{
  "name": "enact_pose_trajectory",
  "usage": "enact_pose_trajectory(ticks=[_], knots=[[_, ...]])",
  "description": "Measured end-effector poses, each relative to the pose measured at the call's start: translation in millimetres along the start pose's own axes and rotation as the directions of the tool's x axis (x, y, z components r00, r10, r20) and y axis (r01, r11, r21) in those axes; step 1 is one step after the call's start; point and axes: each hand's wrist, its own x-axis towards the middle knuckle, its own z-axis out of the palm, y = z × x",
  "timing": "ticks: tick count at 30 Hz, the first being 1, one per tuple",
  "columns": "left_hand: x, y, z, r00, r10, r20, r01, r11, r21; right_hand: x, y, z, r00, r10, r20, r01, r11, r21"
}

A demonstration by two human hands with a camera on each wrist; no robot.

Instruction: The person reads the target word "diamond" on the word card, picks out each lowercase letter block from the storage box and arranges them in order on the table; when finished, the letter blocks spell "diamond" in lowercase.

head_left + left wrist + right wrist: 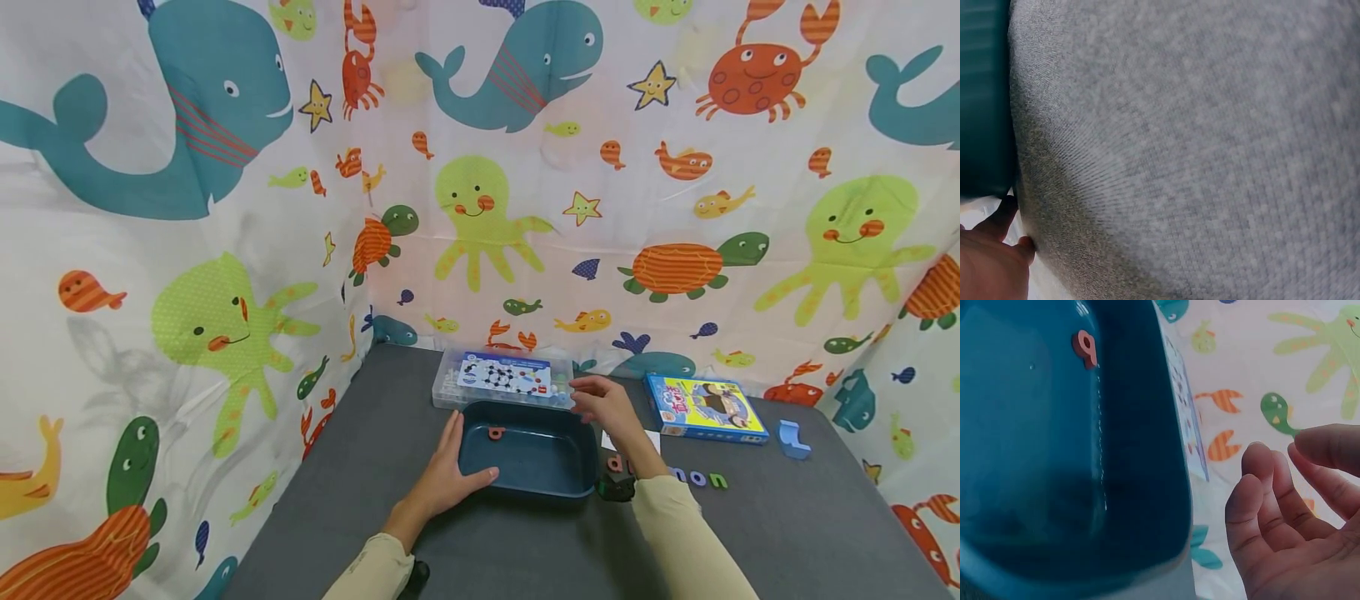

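Observation:
In the head view, a dark teal plastic basin (528,477) stands on the grey table. A small reddish-orange letter (1087,349) lies inside it near the far left. My left hand (444,471) rests against the basin's left side, fingers straight along the outside and thumb stretched over the near corner. The left wrist view catches fingers (999,219) beside the basin wall. My right hand (606,407) hovers by the far right corner, fingers loosely bent and holding nothing. Under the right forearm, a white card (607,442) and an orange letter d (615,463) are partly covered.
Behind the basin lies a clear case (447,387) with a molecule-picture label. A yellow and blue box (705,408) sits at the back right, beside a light blue plastic piece (792,440). Letters o (698,479) and n (717,481) lie right of the forearm. Patterned curtains border the table.

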Motion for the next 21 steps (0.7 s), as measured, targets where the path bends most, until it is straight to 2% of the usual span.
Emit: enact_pose_trajectory(ticks=[9,13,21], knots=[[-2.9,1.9,-0.9,1.0,0.009,-0.007,-0.009,1.0,-0.01,13.0,-2.2,22.2,0.999,0.004,0.043,-0.003,1.0,-0.005],[-3.6,2.0,-0.6,1.0,0.008,-0.003,-0.008,1.0,-0.015,16.8,-4.7,31.9,0.998,0.022,0.067,-0.021,0.999,-0.026],[-1.6,2.4,-0.5,1.0,0.0,0.002,0.0,1.0,-0.021,23.7,-9.0,46.9,0.992,0.015,0.124,-0.006,0.997,-0.076]])
